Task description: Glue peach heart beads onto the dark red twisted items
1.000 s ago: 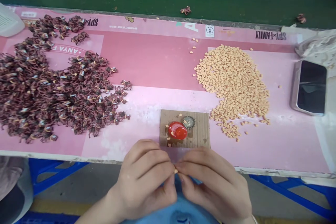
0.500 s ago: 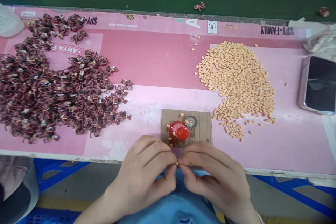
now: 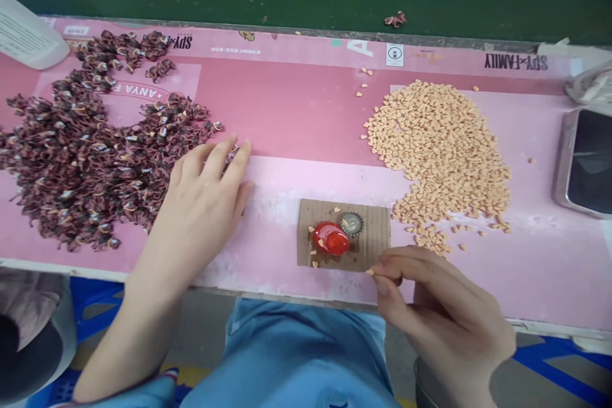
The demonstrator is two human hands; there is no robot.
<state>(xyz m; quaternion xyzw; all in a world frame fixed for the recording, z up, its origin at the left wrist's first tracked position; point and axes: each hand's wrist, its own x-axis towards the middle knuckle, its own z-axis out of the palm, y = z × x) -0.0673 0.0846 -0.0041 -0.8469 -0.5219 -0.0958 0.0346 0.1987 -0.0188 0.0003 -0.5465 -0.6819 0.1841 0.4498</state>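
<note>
My left hand [image 3: 201, 204] reaches over the right edge of a heap of small dark maroon, stringy pieces [image 3: 95, 166], its fingers apart. Whether its fingertips touch any piece is hard to see. Between thumb and fingertips, my right hand [image 3: 440, 312] pinches a tiny tan piece [image 3: 370, 272] by the near right corner of a cardboard square [image 3: 375, 239]. On that cardboard sit a glossy red blob or shallow red cap [image 3: 331, 239], a metal bottle cap [image 3: 352, 224] and several tan crumbs. A wide pile of similar tan pieces [image 3: 440, 146] spreads beyond my right hand.
A phone [image 3: 595, 162] lies at the right edge, with a crumpled plastic bag [image 3: 593, 86] behind it. A whitish bottle [image 3: 29, 32] lies at the far left. One dark piece [image 3: 395, 19] rests on the green surface behind. A bin [image 3: 62, 344] stands below left.
My hands were together in front of the cardboard, meeting at a tiny tan piece. The left has moved left to the dark heap and opened; the right has shifted right, still pinching a tan piece.
</note>
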